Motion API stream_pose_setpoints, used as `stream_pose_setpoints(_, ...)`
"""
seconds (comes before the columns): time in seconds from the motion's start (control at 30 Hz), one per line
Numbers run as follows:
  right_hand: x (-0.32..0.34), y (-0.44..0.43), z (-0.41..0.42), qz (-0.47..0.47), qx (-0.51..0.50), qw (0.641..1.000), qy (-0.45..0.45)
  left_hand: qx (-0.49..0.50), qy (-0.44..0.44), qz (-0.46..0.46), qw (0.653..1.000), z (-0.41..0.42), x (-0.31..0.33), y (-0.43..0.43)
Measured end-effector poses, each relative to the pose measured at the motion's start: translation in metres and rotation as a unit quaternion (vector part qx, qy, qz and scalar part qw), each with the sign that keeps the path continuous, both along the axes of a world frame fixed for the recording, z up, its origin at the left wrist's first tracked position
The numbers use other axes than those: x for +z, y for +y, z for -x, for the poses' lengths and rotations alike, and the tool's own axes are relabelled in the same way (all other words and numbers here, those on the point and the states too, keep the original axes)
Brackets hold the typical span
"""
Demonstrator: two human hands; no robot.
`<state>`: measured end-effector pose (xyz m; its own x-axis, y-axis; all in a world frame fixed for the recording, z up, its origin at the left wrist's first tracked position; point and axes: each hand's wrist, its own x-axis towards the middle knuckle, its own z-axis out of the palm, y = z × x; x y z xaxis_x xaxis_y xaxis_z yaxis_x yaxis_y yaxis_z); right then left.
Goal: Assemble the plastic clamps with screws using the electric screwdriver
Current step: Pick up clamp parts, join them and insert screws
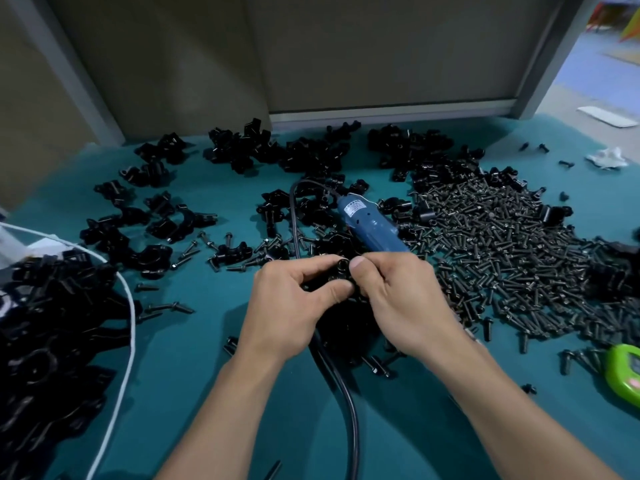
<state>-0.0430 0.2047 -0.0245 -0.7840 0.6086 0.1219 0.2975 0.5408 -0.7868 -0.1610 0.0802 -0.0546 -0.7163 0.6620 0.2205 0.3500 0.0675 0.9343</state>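
Head view: over the teal worktop, the left hand and right hand meet, fingers of both curled and pinching one black plastic clamp between them. The blue electric screwdriver lies just beyond the clamp. Its long axis runs away and leftward, its near end hidden behind the right hand, the nearer one. Loose screws are heaped to the right, in no container.

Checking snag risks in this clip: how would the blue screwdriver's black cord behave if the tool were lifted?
Probably floppy: the black cord curves loosely from the blue screwdriver and back toward the viewer. Likely to drag, since it lies on the table among loose screws, and may sweep some along.
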Motion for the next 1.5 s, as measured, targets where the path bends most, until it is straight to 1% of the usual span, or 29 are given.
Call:
stream_pose_setpoints(0.13, 0.001, 0.000, -0.002, -0.013, -0.006, 1.000, 0.022, 0.008, 0.001, -0.003, 1.000, 0.000, -0.002, 0.002)
stream_pose_setpoints(0.23, 0.001, 0.002, -0.002, 0.011, 0.005, 0.999, 0.043, 0.010, -0.006, 0.007, 1.000, -0.001, -0.001, 0.003)
stream_pose_setpoints(0.37, 0.000, -0.002, 0.000, -0.033, -0.017, 0.999, 0.023, 0.006, 0.000, 0.015, 1.000, -0.004, 0.002, 0.000)
stream_pose_setpoints(0.5, 0.002, 0.003, -0.003, -0.023, 0.032, 0.999, 0.014, 0.021, -0.008, 0.034, 0.999, -0.002, 0.006, 0.000)
stream_pose_setpoints(0.6, -0.001, 0.002, -0.002, -0.069, 0.028, 0.997, -0.011, 0.013, -0.005, 0.047, 0.999, -0.004, 0.007, -0.001)
stream_pose_setpoints(0.67, 0.000, -0.004, -0.001, -0.084, 0.003, 0.996, -0.007, 0.011, -0.010, 0.034, 0.999, -0.005, 0.007, -0.001)
stream_pose_setpoints(0.73, 0.004, -0.006, -0.001, -0.055, 0.001, 0.998, 0.011, 0.023, -0.022, 0.003, 0.999, -0.005, 0.008, 0.001)
stream_pose_setpoints(0.77, 0.007, -0.006, -0.002, -0.050, 0.007, 0.999, 0.008, 0.041, -0.041, -0.018, 0.998, -0.004, 0.008, 0.002)
stream_pose_setpoints(0.8, 0.009, -0.006, -0.004, -0.060, 0.017, 0.998, -0.010, 0.068, -0.079, -0.042, 0.994, -0.001, 0.009, 0.003)
stream_pose_setpoints(0.87, 0.010, -0.006, -0.008, -0.108, 0.052, 0.988, -0.093, 0.132, -0.184, -0.084, 0.970, 0.004, 0.012, 0.003)
stream_pose_setpoints(0.93, 0.010, -0.011, -0.010, -0.162, 0.093, 0.964, -0.187, 0.167, -0.303, -0.124, 0.930, 0.008, 0.015, 0.000)
stream_pose_setpoints(1.0, 0.010, -0.017, -0.010, -0.187, 0.126, 0.947, -0.230, 0.183, -0.388, -0.165, 0.888, 0.010, 0.016, 0.000)
stream_pose_setpoints(1.07, 0.013, -0.020, -0.010, -0.180, 0.134, 0.944, -0.241, 0.178, -0.432, -0.188, 0.864, 0.009, 0.017, 0.000)
stream_pose_setpoints(1.17, 0.017, -0.021, -0.011, -0.166, 0.136, 0.945, -0.248, 0.140, -0.462, -0.194, 0.854, 0.011, 0.019, -0.001)
stream_pose_setpoints(1.27, 0.020, -0.019, -0.013, -0.159, 0.143, 0.942, -0.260, 0.108, -0.458, -0.190, 0.862, 0.013, 0.018, -0.003)
stream_pose_setpoints(1.37, 0.019, -0.016, -0.014, -0.169, 0.137, 0.936, -0.277, 0.093, -0.428, -0.167, 0.883, 0.015, 0.015, -0.002)
stream_pose_setpoints(1.5, 0.014, -0.013, -0.014, -0.179, 0.121, 0.939, -0.266, 0.085, -0.369, -0.115, 0.918, 0.014, 0.011, -0.001)
